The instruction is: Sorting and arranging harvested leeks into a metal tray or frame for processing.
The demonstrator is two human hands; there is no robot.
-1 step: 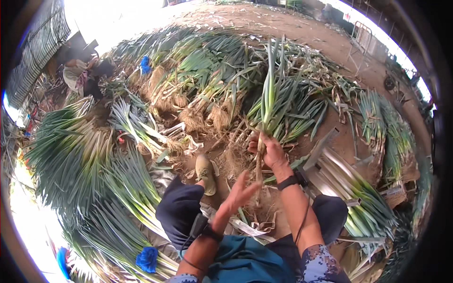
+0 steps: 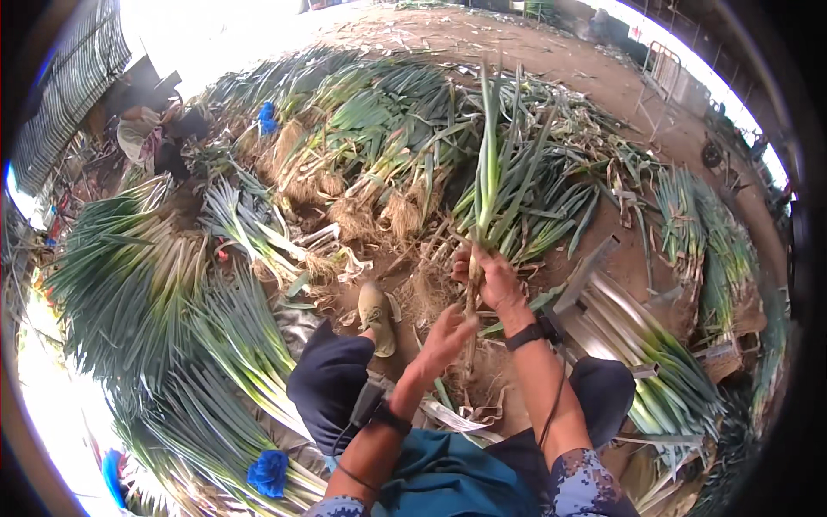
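Leek (image 2: 488, 183) stands upright, gripped in the right fingers (image 2: 462, 260).

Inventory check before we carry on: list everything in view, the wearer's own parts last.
Held leek: one, green and pale, upright, centre
Leek piles: several, green and white, ahead, left and right
Metal bars: several, grey, right, among leeks
Blue bunches: at least two, blue, upper and lower left
Barrier: one, grey, upper right
Co-worker: one, pale top, upper left
Ground: brown, throughout
Shoe: one, tan, centre
Wristbands: two, black, wrists
Left hand: one, bare, at lower stalk
Right hand: one, bare, gripping stalk
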